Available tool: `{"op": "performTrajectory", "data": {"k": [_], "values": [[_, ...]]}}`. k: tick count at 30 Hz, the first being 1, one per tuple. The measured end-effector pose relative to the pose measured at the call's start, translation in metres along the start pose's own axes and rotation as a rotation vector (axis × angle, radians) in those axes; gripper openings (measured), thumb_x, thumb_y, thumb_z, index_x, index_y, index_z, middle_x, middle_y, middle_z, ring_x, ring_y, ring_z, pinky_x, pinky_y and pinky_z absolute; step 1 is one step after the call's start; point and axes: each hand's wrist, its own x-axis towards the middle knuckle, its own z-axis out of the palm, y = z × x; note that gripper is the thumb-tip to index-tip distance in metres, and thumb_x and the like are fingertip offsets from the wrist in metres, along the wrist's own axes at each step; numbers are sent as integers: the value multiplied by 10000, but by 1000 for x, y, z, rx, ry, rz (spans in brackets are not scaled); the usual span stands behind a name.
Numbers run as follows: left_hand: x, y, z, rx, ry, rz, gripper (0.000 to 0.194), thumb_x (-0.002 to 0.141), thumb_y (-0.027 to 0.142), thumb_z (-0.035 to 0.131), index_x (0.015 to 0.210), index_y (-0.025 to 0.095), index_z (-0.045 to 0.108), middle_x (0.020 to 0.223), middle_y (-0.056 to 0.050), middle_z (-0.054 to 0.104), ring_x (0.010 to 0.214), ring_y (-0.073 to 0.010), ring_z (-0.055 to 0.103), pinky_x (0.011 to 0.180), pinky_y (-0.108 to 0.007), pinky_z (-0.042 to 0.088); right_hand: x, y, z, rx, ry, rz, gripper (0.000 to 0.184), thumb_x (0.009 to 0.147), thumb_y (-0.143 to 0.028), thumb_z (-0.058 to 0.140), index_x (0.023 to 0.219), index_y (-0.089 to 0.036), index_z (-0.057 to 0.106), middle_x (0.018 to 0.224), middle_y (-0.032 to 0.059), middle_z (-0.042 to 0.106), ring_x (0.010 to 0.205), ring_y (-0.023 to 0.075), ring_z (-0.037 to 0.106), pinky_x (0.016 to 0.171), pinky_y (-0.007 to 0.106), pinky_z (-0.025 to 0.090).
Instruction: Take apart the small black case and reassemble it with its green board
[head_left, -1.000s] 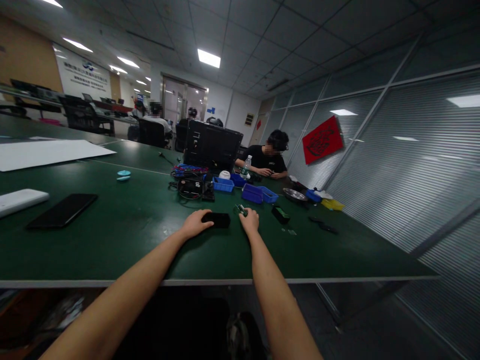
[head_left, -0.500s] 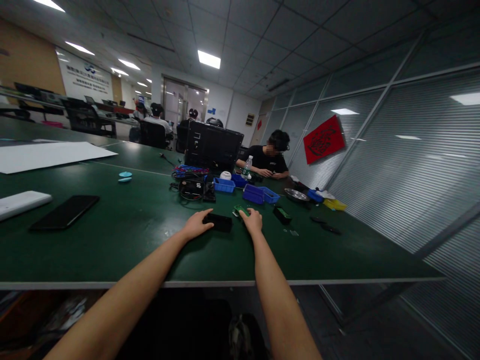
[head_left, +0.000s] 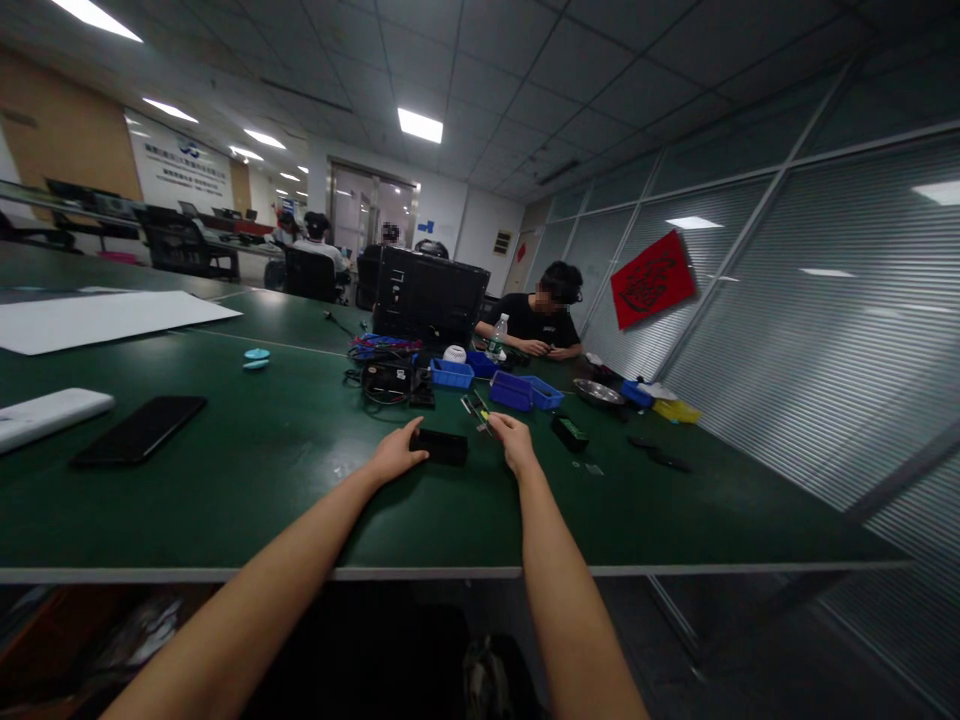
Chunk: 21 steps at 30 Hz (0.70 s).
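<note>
My left hand (head_left: 397,452) is closed on the left end of a black open-topped case (head_left: 444,447) that rests on the green table. To its right, my right hand (head_left: 513,438) pinches a circuit board (head_left: 475,408) by its near edge. The board is tilted, with green and pale metallic parts showing, and is held apart from the case. A second black case with something green inside (head_left: 570,432) lies right of my right hand. Small clear pieces (head_left: 593,469) lie near it.
Blue bins (head_left: 511,391), a black power adapter with cables (head_left: 386,378) and a monitor (head_left: 431,295) stand beyond my hands. A co-worker (head_left: 541,315) sits across the table. Further right lie a metal dish (head_left: 598,391) and dark flat parts (head_left: 660,455). A black phone (head_left: 141,430) lies left.
My right hand has turned the circuit board from showing its green face to a tilted, edge-on pose. My left hand stays on the black case. The whole view has shifted slightly.
</note>
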Motion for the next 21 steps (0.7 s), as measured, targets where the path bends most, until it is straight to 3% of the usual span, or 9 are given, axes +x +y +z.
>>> {"op": "performTrajectory", "data": {"k": [3,9,21], "values": [[1,0,0,-19,0,-9,766,659,324,605,1343,208,280,1106,-76,569,941,-191,563,830,-279,403,-7,-9,9,202,-149,-32,464,613,-416,648,977,-129,643,893,79,656,734,172,587,632,269,422],[1,0,-1,-46,4,18,772,652,321,610,1340,204,280,1083,-64,582,943,-195,561,828,-280,406,-18,-14,28,162,-317,-75,395,590,-365,682,925,-156,664,874,51,658,775,170,582,713,285,426],[-2,6,-5,-53,-20,-12,779,648,311,619,1341,209,276,1098,-57,586,989,-206,548,852,-289,401,-21,-18,29,-172,-302,-223,390,610,-348,659,964,-184,654,797,16,585,711,136,509,682,260,408]]}}
